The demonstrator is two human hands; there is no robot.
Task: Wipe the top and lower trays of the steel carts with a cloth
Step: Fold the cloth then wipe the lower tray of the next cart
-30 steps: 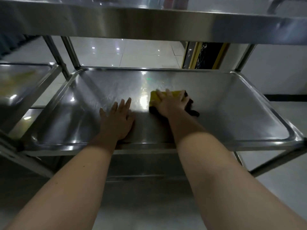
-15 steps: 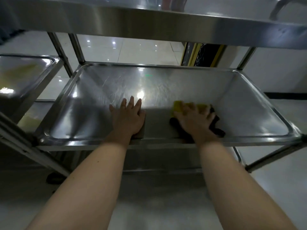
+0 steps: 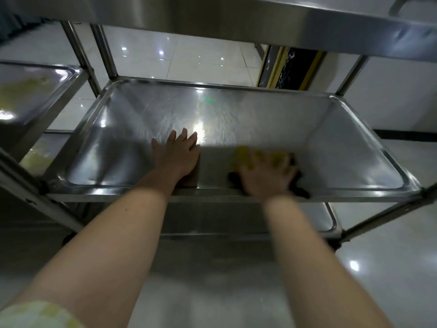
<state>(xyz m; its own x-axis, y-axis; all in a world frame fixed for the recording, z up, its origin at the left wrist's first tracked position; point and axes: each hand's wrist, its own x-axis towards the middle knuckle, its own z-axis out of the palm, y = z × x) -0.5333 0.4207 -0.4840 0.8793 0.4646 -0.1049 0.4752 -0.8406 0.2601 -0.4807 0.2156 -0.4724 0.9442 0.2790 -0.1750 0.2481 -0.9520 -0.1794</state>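
Observation:
The steel cart's middle tray (image 3: 343, 129) fills the centre of the view, under the top tray (image 3: 307, 27). My left hand (image 3: 177, 157) lies flat on the tray floor near its front edge, fingers straight. My right hand (image 3: 267, 176), blurred by motion, presses a yellow and black cloth (image 3: 243, 153) onto the tray at the front, right of centre. Most of the cloth is hidden under the hand. A still lower tray (image 3: 331, 216) shows beneath.
A second steel cart (image 3: 35, 91) stands at the left, its trays smeared with yellowish marks. Upright cart posts (image 3: 104, 50) rise at the tray's far corners. A glossy tiled floor (image 3: 189, 58) lies beyond, with a dark gold-framed door (image 3: 293, 67) at the back right.
My right hand has swept the cloth from the tray's middle toward its front edge and to the right. My left hand has stayed flat in nearly the same spot.

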